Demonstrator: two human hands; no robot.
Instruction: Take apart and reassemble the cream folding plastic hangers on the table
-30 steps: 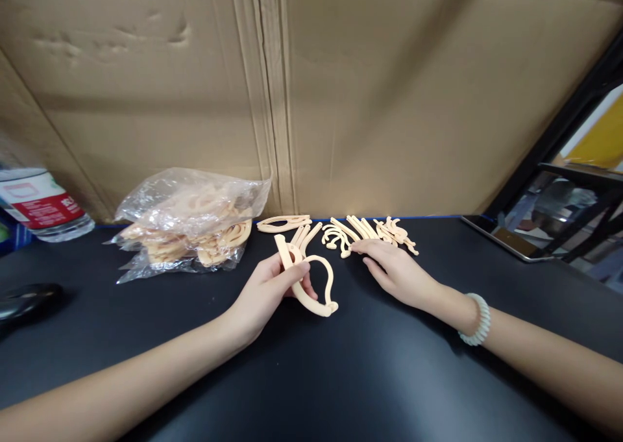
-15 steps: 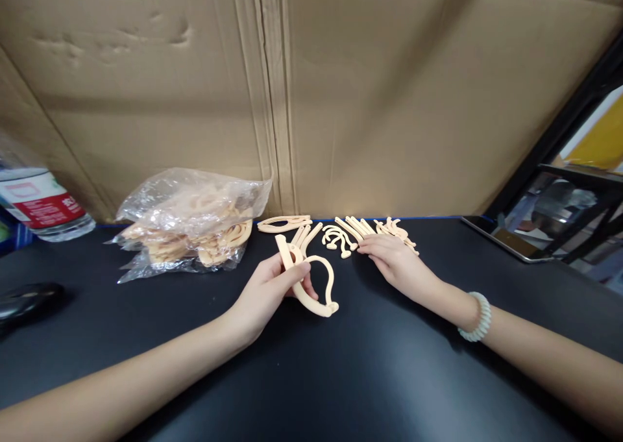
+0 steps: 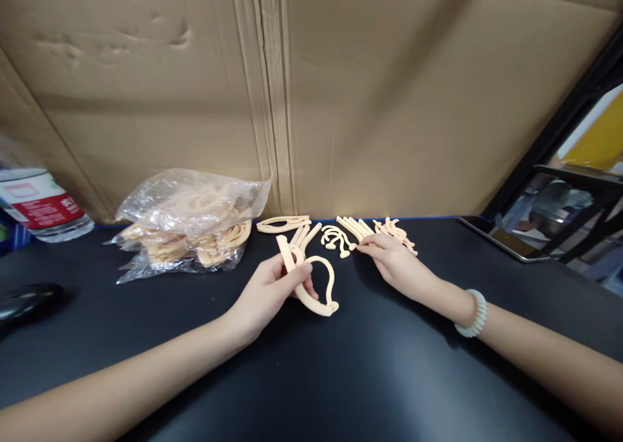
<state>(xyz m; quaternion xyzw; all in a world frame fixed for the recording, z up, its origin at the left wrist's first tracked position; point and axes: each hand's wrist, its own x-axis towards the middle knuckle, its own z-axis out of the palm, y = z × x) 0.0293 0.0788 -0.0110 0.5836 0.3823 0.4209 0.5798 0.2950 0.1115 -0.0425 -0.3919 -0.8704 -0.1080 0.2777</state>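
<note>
My left hand is closed around a beige plastic part like a folding clothes hanger, with a curved arm and a looped hook, held above the table. My right hand has its thumb and fingers pinched together at the near end of a row of slim beige strips; the fingertips partly hide that end. Just left of it lie several small curved hook pieces. Behind my right hand is a heap of small beige parts. Several longer strips lie behind the held part.
A clear plastic bag full of beige parts stands at the left, with another long looped piece beside it. Farther left are a water bottle and a black mouse. A cardboard wall closes off the back of the black table.
My right hand has shifted very slightly, and its fingers have drawn closer together at the strip ends. My left hand keeps the hanger part in nearly the same place.
</note>
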